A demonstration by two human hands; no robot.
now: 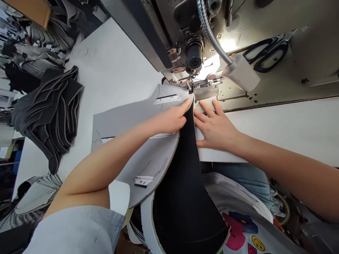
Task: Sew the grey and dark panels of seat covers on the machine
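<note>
A grey fabric panel (124, 114) with small white-backed slots lies on the table, its narrow tip under the needle area of a sewing machine (194, 58). A long black piece (185, 176) runs from that tip down toward the lap. My left hand (174, 118) rests on the grey tip, index finger stretched to the seam near the presser foot, the other fingers curled under. My right hand (213, 128) lies flat with fingers spread, its fingertips touching the right edge of the black piece. It grips nothing.
Black-handled scissors (270, 53) lie on the machine bed at the right. A white lamp head (242, 72) hangs on a flexible neck beside the needle. At the left are a stack of dark cut pieces (50, 113) and more piled fabric (39, 56).
</note>
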